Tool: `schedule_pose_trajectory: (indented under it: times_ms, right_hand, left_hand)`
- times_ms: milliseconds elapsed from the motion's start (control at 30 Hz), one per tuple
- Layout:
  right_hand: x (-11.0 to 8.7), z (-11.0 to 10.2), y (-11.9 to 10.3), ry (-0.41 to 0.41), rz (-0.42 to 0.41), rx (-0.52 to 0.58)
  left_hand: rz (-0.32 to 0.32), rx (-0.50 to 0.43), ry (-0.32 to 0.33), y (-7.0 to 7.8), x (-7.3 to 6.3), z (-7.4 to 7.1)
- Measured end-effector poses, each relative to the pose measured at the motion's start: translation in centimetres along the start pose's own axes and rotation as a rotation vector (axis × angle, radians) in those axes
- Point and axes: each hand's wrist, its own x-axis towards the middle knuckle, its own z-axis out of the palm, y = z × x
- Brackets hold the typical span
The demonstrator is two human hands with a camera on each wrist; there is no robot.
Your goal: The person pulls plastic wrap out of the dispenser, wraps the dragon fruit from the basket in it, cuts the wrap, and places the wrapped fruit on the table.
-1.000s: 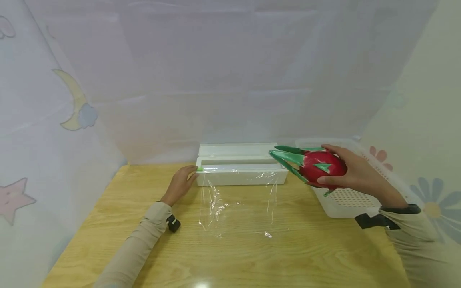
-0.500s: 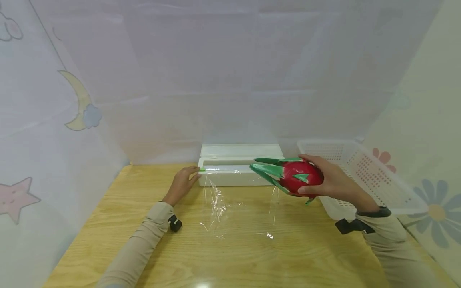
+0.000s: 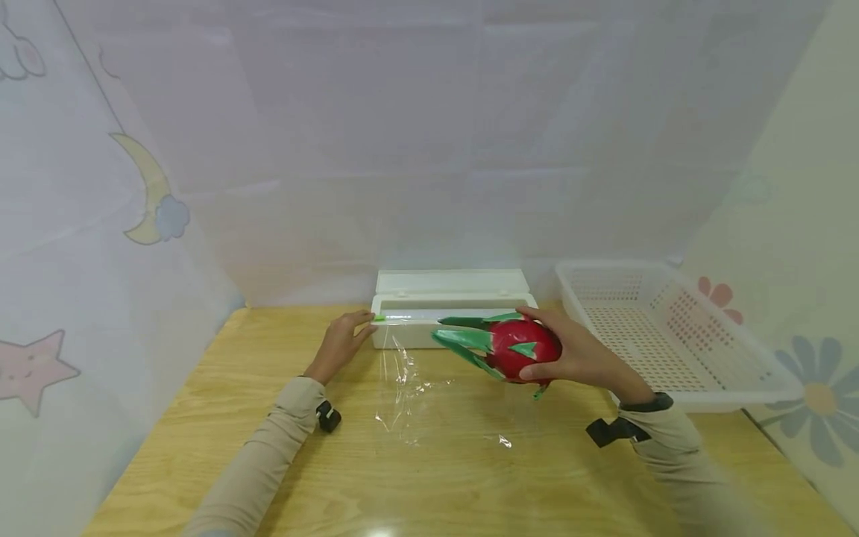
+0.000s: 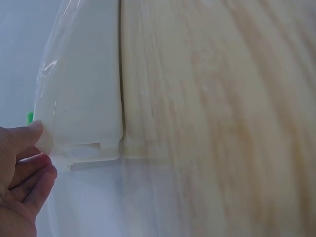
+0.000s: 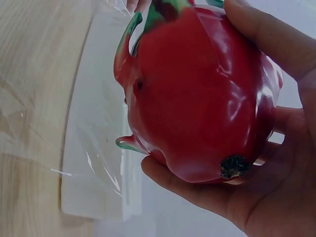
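A red dragon fruit [image 3: 523, 349] with green leaf tips is held above the table by my right hand [image 3: 577, 356]. Its leaves point left, in front of the box. Close up in the right wrist view, thumb and fingers curl round the fruit [image 5: 192, 94]. My left hand [image 3: 341, 347] grips the left end of a white cling film box [image 3: 411, 335], whose lid [image 3: 452, 281] stands up at the back. In the left wrist view the thumb lies on the box corner [image 4: 79, 108] by a green tab [image 4: 30, 117]. Clear cling film [image 3: 429, 410] hangs from the box onto the table.
A white perforated plastic basket [image 3: 684, 343] stands right of the box, near the wall. The wooden table [image 3: 429, 492] ends at a pale cloth backdrop [image 3: 416, 149] at the back and sides.
My right hand has carried the dragon fruit left and slightly down, from over the basket to in front of the box's right half. The left hand has stayed on the box end.
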Motion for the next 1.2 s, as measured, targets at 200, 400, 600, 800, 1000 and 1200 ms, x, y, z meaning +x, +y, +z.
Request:
schedule_pose_trajectory:
  times_ms: [200, 400, 600, 800, 1000, 1200]
  right_hand:
    - [1.0, 1.7, 0.4, -0.005, -0.044, -0.024]
    - [1.8, 3.0, 0.8, -0.035, -0.047, 0.0]
    - [2.4, 4.1, 1.1, -0.062, -0.059, 0.016]
    - [2.8, 4.9, 1.2, -0.072, -0.073, -0.007]
    - [3.1, 5.6, 1.8, -0.085, -0.081, -0.006]
    - [3.5, 6.4, 2.5, -0.098, -0.079, -0.012]
  left_hand:
    - [-0.002, -0.012, 0.002, 0.0, -0.1, 0.0]
    - [0.012, -0.006, -0.004, -0.1, 0.1, 0.0]
    - [0.001, -0.006, -0.011, 0.0, 0.1, 0.0]
    - [0.006, 0.006, -0.018, -0.1, 0.2, 0.0]
    - [0.011, -0.002, -0.02, -0.2, 0.1, 0.0]
    - [-0.002, -0.001, -0.031, -0.2, 0.1, 0.1]
